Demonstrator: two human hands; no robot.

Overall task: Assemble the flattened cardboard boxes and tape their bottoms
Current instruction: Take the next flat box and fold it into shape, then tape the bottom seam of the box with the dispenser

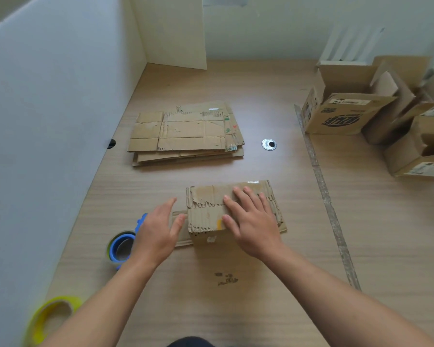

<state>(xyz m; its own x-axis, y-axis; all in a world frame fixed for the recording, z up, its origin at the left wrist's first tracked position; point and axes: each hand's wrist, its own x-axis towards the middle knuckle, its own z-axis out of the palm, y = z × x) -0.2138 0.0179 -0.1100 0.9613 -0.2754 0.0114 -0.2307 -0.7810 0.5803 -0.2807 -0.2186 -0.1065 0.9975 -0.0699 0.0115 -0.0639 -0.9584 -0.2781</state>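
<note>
Your right fingers (pixel 239 196) lay straight and spread, flat on the folded flaps of the small cardboard box (pixel 206 222), your right hand (pixel 252 222) gripping nothing. Your left hand (pixel 156 234) was open too, fingers straight, just beside the box's left edge; contact was unclear. The box sat near you, mid-table (pixel 236 309). A blue tape dispenser (pixel 120 247) lay to its left, the stack of flattened boxes (pixel 186 134) farther off, and assembled boxes (pixel 341 113) at far right.

Left: white partition (pixel 60 121) closes that side; blue tape dispenser (pixel 122 247) and yellow tape roll (pixel 52 319) stand near it.
Centre: bare table (pixel 236 309) between flattened box stack (pixel 186 132) and small box (pixel 206 219).
Right: assembled boxes (pixel 346 113) crowd the far corner.
</note>
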